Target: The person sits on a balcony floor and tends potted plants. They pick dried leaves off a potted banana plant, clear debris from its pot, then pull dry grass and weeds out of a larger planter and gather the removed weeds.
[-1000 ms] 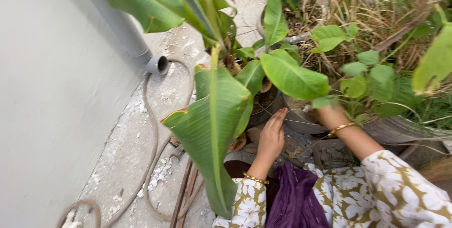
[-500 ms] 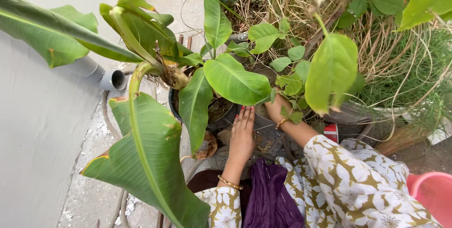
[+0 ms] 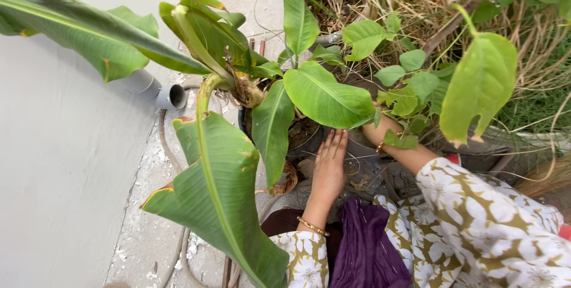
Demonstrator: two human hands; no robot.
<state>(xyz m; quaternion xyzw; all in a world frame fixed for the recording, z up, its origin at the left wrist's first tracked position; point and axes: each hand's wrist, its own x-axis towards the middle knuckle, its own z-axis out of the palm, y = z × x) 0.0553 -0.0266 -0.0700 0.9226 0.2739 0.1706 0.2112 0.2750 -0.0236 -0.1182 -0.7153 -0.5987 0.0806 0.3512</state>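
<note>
pots come first: a dark round plant pot (image 3: pixel 303 136) filled with brown soil sits near the middle of the view, holding a young banana-like plant with broad green leaves (image 3: pixel 324 94). its rim shows just left of the left hand (image 3: pixel 329 169), which lies flat with fingers stretched out and together, palm down, fingertips pointing up toward the pot's edge and touching or almost touching it; it grips nothing. a thin gold bangle (image 3: pixel 312 227) circles that wrist. the right hand (image 3: pixel 376 128) reaches further in, to the right of the same pot, and is mostly hidden under a big oval leaf and a cluster of small round green leaves (image 3: pixel 410 85), so whether it is open or clamped on something cannot be told; only the wrist and forearm show, coming out of a cream sleeve with an olive flower print (image 3: pixel 488 210). the two hands are apart, the left nearer the body, the right higher and deeper among the foliage. a purple cloth (image 3: pixel 363 246) lies over the lap between the arms. a very large torn green leaf (image 3: pixel 217 199) hangs down to the left of the left hand, over a pale concrete floor (image 3: pixel 143 234) where a thin hose (image 3: pixel 169 151) curves. a grey plastic pipe end (image 3: pixel 169 96) sticks out beside a plain grey wall (image 3: pixel 59 175). dry straw-coloured grass (image 3: pixel 416 2) fills the upper right.
</note>
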